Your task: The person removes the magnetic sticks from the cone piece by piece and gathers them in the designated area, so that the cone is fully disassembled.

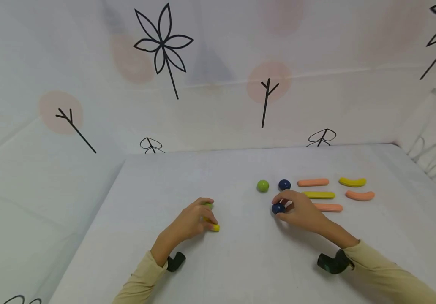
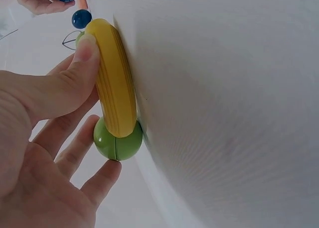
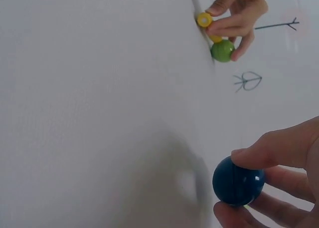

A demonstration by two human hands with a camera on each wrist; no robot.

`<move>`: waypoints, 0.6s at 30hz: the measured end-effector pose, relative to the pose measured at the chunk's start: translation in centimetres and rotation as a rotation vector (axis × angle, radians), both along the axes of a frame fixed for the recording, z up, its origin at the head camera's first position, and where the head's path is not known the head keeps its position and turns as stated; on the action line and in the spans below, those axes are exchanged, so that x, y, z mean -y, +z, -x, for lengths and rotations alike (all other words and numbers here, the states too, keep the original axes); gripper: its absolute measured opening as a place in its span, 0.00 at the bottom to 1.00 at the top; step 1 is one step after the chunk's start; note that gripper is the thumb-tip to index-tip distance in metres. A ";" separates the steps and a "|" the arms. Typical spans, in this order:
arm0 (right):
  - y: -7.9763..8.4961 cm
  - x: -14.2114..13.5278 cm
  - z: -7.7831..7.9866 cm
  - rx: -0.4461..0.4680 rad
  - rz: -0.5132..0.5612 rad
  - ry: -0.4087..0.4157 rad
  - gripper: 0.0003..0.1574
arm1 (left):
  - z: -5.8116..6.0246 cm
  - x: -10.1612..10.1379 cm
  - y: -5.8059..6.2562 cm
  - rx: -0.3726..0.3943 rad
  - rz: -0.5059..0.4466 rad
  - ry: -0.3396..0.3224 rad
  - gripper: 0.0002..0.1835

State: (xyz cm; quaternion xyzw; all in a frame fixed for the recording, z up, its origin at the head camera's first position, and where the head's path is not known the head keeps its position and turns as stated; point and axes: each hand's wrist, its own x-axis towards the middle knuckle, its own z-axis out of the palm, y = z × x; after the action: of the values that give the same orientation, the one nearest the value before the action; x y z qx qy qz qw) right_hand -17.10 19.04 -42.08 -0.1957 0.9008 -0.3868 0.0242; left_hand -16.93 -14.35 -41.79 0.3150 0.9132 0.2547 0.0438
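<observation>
My left hand [image 1: 190, 221] pinches a yellow curved stick [image 2: 115, 83] between thumb and fingers, close above the white table. Beside that stick's lower end in the left wrist view is a green ball [image 2: 117, 146], with the other fingertips against it. In the head view the hand covers much of both pieces. My right hand [image 1: 301, 213] holds a dark blue ball [image 3: 238, 182] by thumb and fingertips; the right wrist view shows a shadow on the table near it. Just beyond the right hand lie a second green ball [image 1: 262, 185] and a second dark blue ball [image 1: 284, 184].
Right of the balls lie an orange stick [image 1: 313, 182], a yellow stick [image 1: 318, 195] and another orange stick [image 1: 330, 207], partly behind the right hand. Farther right are a yellow curved stick [image 1: 352, 182] and an orange curved stick [image 1: 360, 195]. A patterned cloth [image 1: 218, 114] hangs behind the table.
</observation>
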 end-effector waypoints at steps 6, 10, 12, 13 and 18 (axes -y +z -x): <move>0.1 -1.2 0.6 -0.005 -0.036 -0.039 0.17 | 0.0 0.0 -0.1 -0.013 -0.003 -0.009 0.04; -0.2 -1.9 1.0 -0.031 -0.048 -0.041 0.17 | 0.0 0.1 -0.1 -0.018 -0.006 -0.013 0.04; -0.3 -2.2 1.2 -0.036 -0.056 -0.038 0.18 | 0.0 0.1 0.0 -0.014 -0.007 -0.011 0.04; -0.3 -2.3 1.4 -0.037 -0.063 -0.037 0.18 | 0.0 0.1 0.0 -0.010 -0.008 -0.009 0.04; -0.1 -2.7 1.8 -0.028 -0.078 -0.035 0.18 | -0.1 0.0 0.0 0.001 -0.011 -0.005 0.03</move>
State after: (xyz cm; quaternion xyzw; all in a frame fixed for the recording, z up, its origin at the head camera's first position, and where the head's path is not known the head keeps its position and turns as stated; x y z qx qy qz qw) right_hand -18.92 21.75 -42.20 -0.1844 0.9188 -0.3489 0.0125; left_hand -16.85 -14.37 -41.74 0.3173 0.9110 0.2599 0.0430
